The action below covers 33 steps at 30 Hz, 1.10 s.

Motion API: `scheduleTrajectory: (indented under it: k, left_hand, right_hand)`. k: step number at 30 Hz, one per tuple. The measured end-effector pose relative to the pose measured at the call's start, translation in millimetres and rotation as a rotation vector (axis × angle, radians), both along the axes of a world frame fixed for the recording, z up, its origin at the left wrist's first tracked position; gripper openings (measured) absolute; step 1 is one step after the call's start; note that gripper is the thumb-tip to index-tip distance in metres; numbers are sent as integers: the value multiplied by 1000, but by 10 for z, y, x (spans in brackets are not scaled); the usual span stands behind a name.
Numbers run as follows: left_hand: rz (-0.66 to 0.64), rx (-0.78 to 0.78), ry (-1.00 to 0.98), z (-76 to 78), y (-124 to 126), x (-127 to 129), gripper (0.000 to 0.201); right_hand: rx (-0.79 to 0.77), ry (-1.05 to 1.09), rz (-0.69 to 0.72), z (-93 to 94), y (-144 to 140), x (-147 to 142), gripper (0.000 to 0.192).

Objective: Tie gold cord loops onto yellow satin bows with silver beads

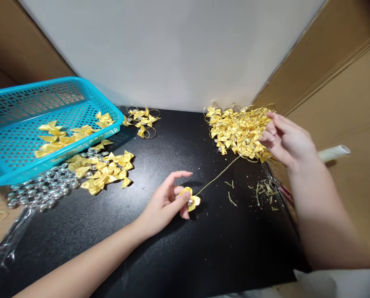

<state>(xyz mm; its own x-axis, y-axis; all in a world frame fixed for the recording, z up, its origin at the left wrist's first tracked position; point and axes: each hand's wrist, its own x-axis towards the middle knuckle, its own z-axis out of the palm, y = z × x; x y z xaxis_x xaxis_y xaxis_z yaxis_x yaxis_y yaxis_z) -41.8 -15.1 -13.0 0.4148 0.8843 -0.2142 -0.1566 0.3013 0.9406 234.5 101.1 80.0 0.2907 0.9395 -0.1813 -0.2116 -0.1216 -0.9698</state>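
My left hand (169,200) pinches a yellow ribbon bow (194,202) with a silver bead (189,203) at its middle, just above the black tabletop. From the bow a thin gold cord (218,175) runs nearly straight up to the right. It gets lost against a heap of finished yellow bows (234,128), in line with my right fingertips. My right hand (286,138) is raised at the right side of that heap, its fingers curled in, seemingly on the cord's far end. The fingertips partly hide what they grip.
A blue plastic basket (94,93) with yellow bows stands at left. Before it lie loose bows (108,171) and silver beads (48,186). Several looped bows (144,120) rest at the back. Cord scraps (264,190), scissors (284,192) and a white tube (334,153) are at right.
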Motion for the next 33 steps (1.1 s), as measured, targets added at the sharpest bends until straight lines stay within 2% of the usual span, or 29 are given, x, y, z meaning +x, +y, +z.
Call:
scheduleTrajectory:
  k: [1,3,6,9,11,15,18,22,26,33]
  left_hand:
    - [16,11,0,-17,-6,6,35]
    - [45,43,8,-39,-12,13,23]
    - [59,101,70,-45,-19,13,16]
    - [66,162,209,-37,-33,11,17]
    - [90,207,291,-29,-44,11,17]
    - [95,314,360,-25,-48,13,18]
    - [82,389,353,-50,-44,12,13]
    - [119,436,335,-96,-63,6,11]
    - [161,337,244,-82,-73,2,7]
    - [193,116,115,-5,-19,26,18]
  right_hand:
    - [33,-3,1,-76,-87,-73,20]
    - [60,-13,124,-267,-332,-267,9]
    - [-16,-91,420,-579,-783,-605,21]
    - [23,-180,503,-814,-1139,-868,22]
    - [59,-195,546,-908,-1269,-967,19]
    - [108,-218,503,-994,-1341,-1031,15]
    - [181,-255,426,-1004,-1342,-1030,14]
    - [243,-335,399,-1011,-1358,-1023,15]
    - [276,-412,380,-1037,-1382,-1036,15]
    - [336,-477,344,-1029,-1416,-1060,17]
